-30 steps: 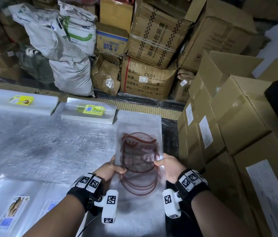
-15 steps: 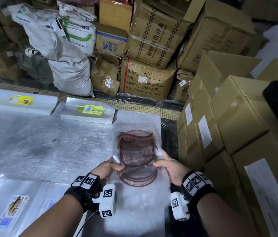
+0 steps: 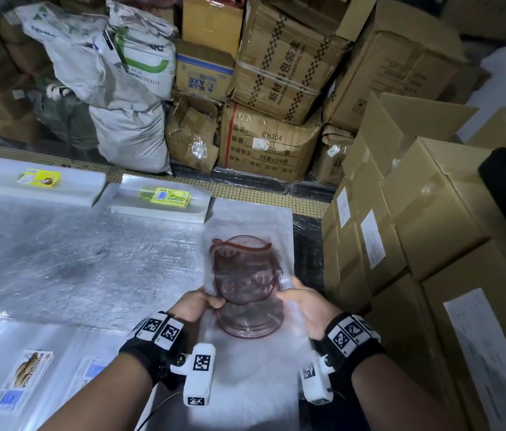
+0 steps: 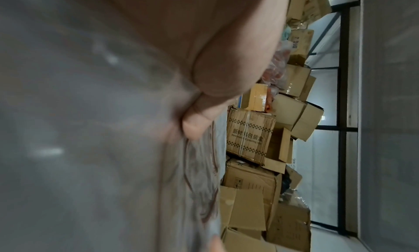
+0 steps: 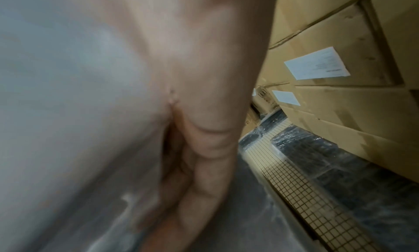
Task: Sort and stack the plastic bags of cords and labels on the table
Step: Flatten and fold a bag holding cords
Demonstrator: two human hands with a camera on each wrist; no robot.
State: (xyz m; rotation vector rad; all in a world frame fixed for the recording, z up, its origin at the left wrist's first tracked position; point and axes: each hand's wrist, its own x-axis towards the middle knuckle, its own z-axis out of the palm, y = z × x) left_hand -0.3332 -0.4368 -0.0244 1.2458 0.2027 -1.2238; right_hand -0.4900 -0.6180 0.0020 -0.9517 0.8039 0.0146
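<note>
A clear plastic bag holding coiled dark-red cord (image 3: pixel 245 272) is lifted above a stack of like bags (image 3: pixel 251 368) at the table's right side. My left hand (image 3: pixel 202 301) pinches the bag's left edge and my right hand (image 3: pixel 300 301) pinches its right edge. In the left wrist view the thumb (image 4: pixel 199 119) presses the bag of red cord (image 4: pixel 192 175). The right wrist view is mostly blurred palm and fingers (image 5: pixel 204 166). Two stacks of bags with yellow labels (image 3: pixel 38 177) (image 3: pixel 169 197) lie at the table's far edge. Bags with fish labels (image 3: pixel 24 377) lie near left.
The table (image 3: pixel 74 269) is wrapped in shiny film. Cardboard boxes (image 3: pixel 432 219) stand close on the right, beside my right arm. More boxes (image 3: pixel 276 73) and white sacks (image 3: pixel 115 88) are piled behind the table.
Both hands have drawn the bag of red cord a little nearer to me and the grip has slid toward the bag's near part. The camera view dipped slightly.
</note>
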